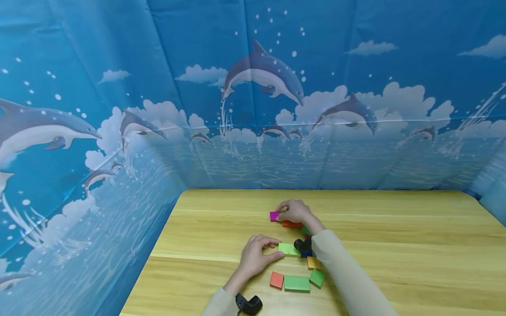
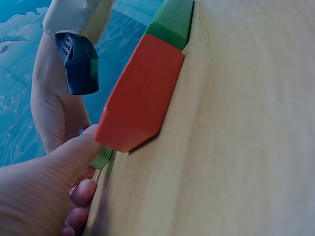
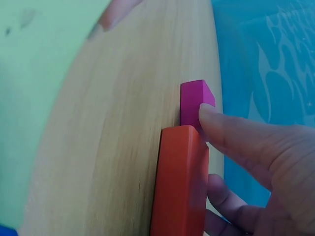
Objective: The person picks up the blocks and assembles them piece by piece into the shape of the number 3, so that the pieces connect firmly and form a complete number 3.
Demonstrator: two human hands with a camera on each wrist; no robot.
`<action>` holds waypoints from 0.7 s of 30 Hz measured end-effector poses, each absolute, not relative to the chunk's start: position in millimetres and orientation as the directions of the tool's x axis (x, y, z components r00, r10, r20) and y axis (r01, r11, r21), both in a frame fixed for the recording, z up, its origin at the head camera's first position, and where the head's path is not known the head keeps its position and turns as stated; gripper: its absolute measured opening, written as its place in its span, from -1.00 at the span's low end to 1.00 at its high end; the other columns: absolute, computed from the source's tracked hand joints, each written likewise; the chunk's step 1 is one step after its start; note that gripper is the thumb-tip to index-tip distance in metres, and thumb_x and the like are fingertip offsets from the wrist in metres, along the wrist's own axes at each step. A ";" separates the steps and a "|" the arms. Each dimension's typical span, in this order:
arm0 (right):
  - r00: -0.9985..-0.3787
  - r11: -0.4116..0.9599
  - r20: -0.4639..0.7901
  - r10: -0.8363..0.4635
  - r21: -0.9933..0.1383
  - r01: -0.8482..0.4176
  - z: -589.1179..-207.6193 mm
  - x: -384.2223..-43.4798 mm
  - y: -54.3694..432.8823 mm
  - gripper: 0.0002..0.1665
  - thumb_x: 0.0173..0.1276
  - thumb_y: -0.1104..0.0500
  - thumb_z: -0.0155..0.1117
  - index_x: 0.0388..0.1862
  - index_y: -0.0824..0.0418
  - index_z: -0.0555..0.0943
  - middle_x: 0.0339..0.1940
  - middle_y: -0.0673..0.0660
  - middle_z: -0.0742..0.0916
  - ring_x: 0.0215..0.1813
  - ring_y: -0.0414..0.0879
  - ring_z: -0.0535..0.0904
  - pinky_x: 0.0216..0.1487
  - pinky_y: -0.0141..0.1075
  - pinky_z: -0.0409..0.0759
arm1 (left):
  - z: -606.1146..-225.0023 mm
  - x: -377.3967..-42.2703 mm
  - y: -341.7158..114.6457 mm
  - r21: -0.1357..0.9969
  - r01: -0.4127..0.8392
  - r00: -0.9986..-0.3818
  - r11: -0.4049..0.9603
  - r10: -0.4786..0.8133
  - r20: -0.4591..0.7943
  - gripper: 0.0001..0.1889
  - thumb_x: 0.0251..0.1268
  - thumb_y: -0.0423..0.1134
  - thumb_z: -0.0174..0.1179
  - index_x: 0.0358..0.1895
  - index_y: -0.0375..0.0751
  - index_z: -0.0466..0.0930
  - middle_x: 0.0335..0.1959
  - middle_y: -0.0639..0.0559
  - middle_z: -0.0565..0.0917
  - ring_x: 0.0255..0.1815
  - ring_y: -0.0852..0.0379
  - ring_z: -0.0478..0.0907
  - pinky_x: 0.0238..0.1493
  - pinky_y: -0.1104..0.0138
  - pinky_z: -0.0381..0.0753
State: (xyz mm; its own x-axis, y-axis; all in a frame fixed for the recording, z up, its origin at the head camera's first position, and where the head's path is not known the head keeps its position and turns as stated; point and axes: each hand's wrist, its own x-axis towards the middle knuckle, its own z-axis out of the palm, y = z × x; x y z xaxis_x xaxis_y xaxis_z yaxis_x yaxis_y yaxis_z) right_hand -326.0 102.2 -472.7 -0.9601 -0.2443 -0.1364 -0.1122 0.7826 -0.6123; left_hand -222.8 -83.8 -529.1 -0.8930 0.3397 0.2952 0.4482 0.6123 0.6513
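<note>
In the head view a row of coloured wooden blocks bends across the table. My right hand (image 1: 294, 211) is at its far end, thumb and finger pinching a small magenta block (image 1: 274, 216) beside an orange-red block (image 1: 292, 224). The right wrist view shows the thumb on the side of that magenta block (image 3: 192, 101), close to the end of the orange-red block (image 3: 179, 182). My left hand (image 1: 254, 256) holds the left end of a light green block (image 1: 289, 249) between thumb and forefinger. In the left wrist view this block is mostly hidden behind a red block (image 2: 142, 93).
Nearest the body lie a coral-red block (image 1: 276, 280), a green block (image 1: 297, 284) and a tilted green block (image 1: 317, 278). An orange-yellow block (image 1: 313, 263) is beside the right sleeve (image 1: 348, 272). That wrist's black camera (image 1: 303, 245) partly covers a blue block. A dolphin-printed curtain (image 1: 253, 145) borders the table.
</note>
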 end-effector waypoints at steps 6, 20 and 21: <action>-0.952 0.723 -0.159 -0.261 -0.686 -0.084 -475.9 -325.9 106.5 -0.77 0.23 0.04 0.37 -0.16 0.07 0.70 -0.15 0.09 0.63 0.09 0.19 0.32 0.11 0.20 0.16 | -527.9 -221.6 -83.9 0.646 0.446 -0.894 0.619 0.338 0.294 -0.63 0.06 0.19 0.31 -0.11 0.13 0.71 -0.37 0.35 0.53 -0.32 0.31 0.33 -0.26 0.42 0.32; -0.945 0.711 -0.173 -0.278 -0.699 -0.081 -477.9 -327.0 109.2 -0.81 0.25 0.04 0.33 -0.19 0.05 0.69 -0.17 0.06 0.63 0.07 0.18 0.32 0.09 0.23 0.14 | -528.6 -221.4 -83.6 0.653 0.438 -0.898 0.618 0.339 0.282 -0.64 0.07 0.19 0.30 -0.11 0.15 0.71 -0.37 0.37 0.51 -0.33 0.30 0.32 -0.27 0.42 0.32; -0.943 0.708 -0.175 -0.284 -0.701 -0.083 -477.8 -327.1 109.6 -0.82 0.26 0.04 0.33 -0.19 0.05 0.68 -0.16 0.06 0.63 0.08 0.19 0.31 0.10 0.24 0.13 | -528.8 -221.5 -83.6 0.652 0.438 -0.898 0.619 0.339 0.281 -0.65 0.07 0.19 0.30 -0.11 0.15 0.70 -0.37 0.37 0.51 -0.33 0.30 0.32 -0.28 0.42 0.32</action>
State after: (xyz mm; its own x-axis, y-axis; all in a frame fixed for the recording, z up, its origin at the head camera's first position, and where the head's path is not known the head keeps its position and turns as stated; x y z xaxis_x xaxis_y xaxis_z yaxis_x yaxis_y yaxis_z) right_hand -327.1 109.6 -477.8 -0.9427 -0.2840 -0.1752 -0.0830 0.7082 -0.7011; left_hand -221.5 -83.6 -528.8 -0.8978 0.3389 0.2812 0.4379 0.6188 0.6522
